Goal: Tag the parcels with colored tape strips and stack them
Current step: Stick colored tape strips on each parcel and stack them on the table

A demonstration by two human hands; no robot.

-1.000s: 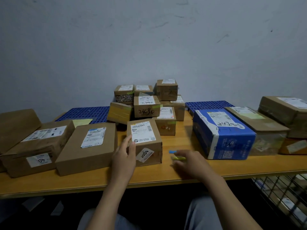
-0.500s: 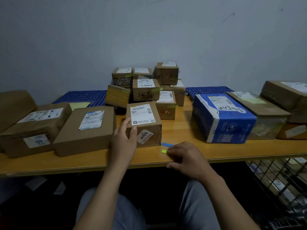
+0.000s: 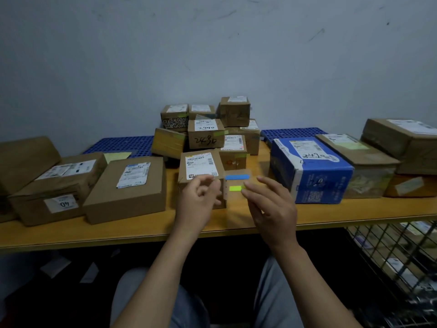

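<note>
Bench (image 3: 142,233): wooden.
Right hand (image 3: 272,209): pinches clear sheet (image 3: 238,209) with blue strip (image 3: 237,177), green strip (image 3: 235,188); lifted off bench.
Left hand (image 3: 198,200): now off front parcel (image 3: 201,166), curled beside sheet; grip unclear.
Next: probably peeling.

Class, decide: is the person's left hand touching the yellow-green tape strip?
Apart. The head view shows a gap between the left hand and the yellow-green tape strip; the right hand holds its far end.
</note>
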